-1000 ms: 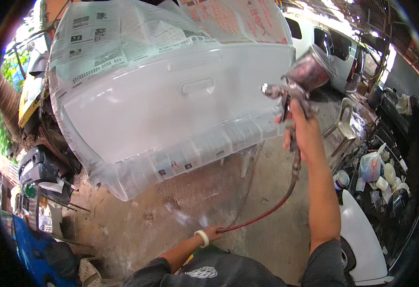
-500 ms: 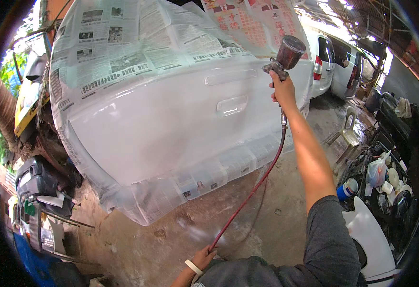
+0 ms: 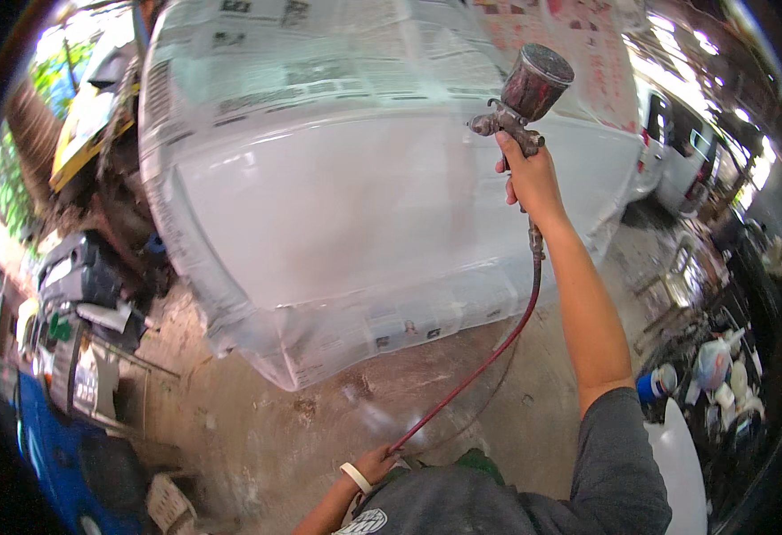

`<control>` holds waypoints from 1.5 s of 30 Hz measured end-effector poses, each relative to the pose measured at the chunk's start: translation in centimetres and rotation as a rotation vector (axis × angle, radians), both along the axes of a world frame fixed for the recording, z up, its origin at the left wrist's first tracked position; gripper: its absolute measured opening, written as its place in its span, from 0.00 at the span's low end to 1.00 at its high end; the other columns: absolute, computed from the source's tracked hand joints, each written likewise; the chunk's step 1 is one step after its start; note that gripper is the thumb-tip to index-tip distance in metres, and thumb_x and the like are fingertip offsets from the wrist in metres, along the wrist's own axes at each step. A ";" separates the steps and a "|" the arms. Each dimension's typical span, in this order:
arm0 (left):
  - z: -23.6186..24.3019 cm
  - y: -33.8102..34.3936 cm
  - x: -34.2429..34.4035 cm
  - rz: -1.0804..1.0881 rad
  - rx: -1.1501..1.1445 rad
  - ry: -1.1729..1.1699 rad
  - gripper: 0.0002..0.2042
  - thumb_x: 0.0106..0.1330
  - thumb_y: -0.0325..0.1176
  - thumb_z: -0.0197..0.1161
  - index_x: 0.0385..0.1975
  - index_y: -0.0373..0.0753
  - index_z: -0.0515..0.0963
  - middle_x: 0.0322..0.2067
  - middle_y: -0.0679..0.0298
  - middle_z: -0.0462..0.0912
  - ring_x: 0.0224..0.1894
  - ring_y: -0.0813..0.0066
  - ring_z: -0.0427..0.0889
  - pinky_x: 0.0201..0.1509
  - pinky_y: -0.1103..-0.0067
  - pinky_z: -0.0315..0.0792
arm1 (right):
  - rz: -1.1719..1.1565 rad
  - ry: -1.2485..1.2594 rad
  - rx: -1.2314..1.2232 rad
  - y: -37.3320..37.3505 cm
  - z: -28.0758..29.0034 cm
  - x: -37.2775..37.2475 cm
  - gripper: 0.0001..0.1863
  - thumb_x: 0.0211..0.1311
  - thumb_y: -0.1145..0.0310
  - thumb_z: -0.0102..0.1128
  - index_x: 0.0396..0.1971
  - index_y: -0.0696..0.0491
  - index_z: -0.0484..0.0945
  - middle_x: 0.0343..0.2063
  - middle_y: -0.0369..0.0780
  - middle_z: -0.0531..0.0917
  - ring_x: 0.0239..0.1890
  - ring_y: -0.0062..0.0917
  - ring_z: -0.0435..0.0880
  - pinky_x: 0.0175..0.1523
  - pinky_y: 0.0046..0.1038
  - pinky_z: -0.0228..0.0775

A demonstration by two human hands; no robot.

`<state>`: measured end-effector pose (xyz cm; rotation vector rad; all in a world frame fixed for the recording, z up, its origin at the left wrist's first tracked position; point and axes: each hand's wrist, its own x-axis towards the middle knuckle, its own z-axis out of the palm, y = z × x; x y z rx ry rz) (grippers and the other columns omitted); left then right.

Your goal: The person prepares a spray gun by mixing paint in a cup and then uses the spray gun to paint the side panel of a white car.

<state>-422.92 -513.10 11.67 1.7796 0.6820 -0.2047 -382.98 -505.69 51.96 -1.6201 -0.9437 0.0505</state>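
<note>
Spray gun (image 3: 517,111) upper right of frame, long axis running left-right, nozzle (image 3: 475,127) leftward, cup (image 3: 538,82) leaning up-right. Right hand (image 3: 531,176) nearer, I see fingers wrapped round it. White panel (image 3: 337,205) left of nozzle, contact not seen. Left hand (image 3: 378,465), bottom centre, well apart, pinching red hose (image 3: 462,386).

spray gun (image 3: 508,123): metal, dull, darkly stained, uneven with residue. cup (image 3: 538,80): metal-looking, dark reddish smears, slight shine along the lid. hose (image 3: 507,341): red, rubber-like, smooth, faint sheen. vehicle panel (image 3: 319,205): pale coating, smooth, soft satin look, glossier along the upper crease. masking sheets (image 3: 337,62): printed newspaper, thin, wrinkled. floor (image 3: 230,428): concrete-like, rough, matt, blotched. sleeve (image 3: 618,455): dark grey cloth, matt. wristband (image 3: 355,478): white, smooth, material unclear. bag (image 3: 714,361): thin plastic, crinkled, translucent.
</note>
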 end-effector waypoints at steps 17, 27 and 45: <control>-4.0 -6.4 -8.5 0.502 -0.027 -0.067 0.19 0.70 0.45 0.55 0.55 0.42 0.75 0.43 0.48 0.83 0.49 0.50 0.82 0.52 0.64 0.73 | 0.633 -0.043 -0.027 15.7 1.3 -25.7 0.25 0.62 0.46 0.61 0.44 0.55 0.73 0.23 0.38 0.79 0.13 0.21 0.77 0.16 0.25 0.72; -3.4 -4.6 -6.6 0.365 -0.091 -0.021 0.18 0.68 0.43 0.58 0.54 0.43 0.78 0.41 0.52 0.84 0.44 0.61 0.83 0.51 0.70 0.73 | 0.655 -0.024 -0.018 8.9 0.8 -21.6 0.26 0.64 0.47 0.61 0.43 0.57 0.73 0.23 0.39 0.79 0.12 0.24 0.78 0.16 0.25 0.70; 3.5 -1.5 11.9 0.009 -0.059 -0.002 0.16 0.69 0.40 0.60 0.50 0.37 0.80 0.43 0.58 0.85 0.46 0.69 0.81 0.54 0.74 0.73 | 0.164 0.106 0.024 -4.7 -1.1 7.6 0.24 0.63 0.48 0.62 0.44 0.53 0.73 0.24 0.38 0.81 0.12 0.21 0.75 0.17 0.25 0.69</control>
